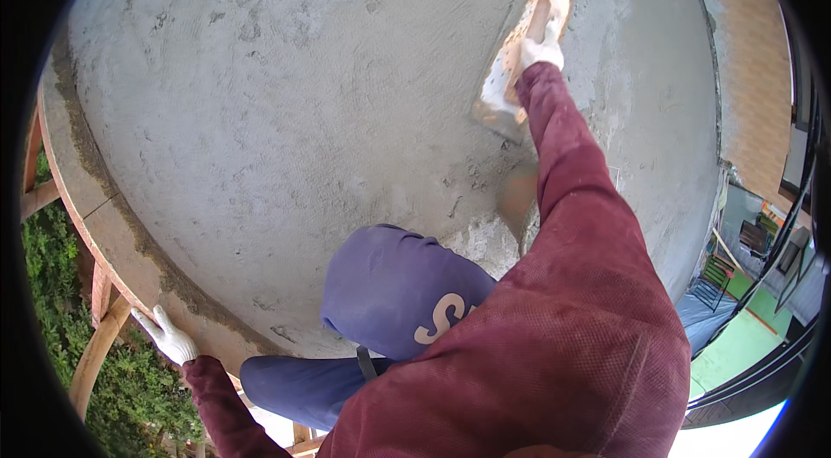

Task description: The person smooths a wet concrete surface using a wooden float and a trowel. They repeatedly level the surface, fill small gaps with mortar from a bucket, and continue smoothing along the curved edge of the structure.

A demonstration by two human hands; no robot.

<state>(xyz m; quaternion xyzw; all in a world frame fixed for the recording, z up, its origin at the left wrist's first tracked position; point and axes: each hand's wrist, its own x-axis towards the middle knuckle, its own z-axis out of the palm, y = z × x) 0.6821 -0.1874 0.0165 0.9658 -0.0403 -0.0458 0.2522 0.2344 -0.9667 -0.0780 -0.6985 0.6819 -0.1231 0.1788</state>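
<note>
A white-gloved hand, my right hand [543,52], is closed around the handle of a long, flat float [500,87]. The float is spattered with cement and lies tilted on the grey wet cement surface [260,94], at the upper right of the view. My left hand [170,338], also in a white glove, rests at the outer edge of the curved concrete rim [130,241], its fingers stretched out and holding nothing. Beside my right sleeve is a brown, pointed, blade-like shape [518,196], partly covered by the arm; I cannot tell what it is.
Wooden supports [99,345] stand outside the rim, with green plants [138,389] below. On the right runs a tan wall [755,68]. Past it, lower right, are a green chair [713,278], a blue sheet [703,319] and dark cables. My bent knee [398,285] is close to the cement.
</note>
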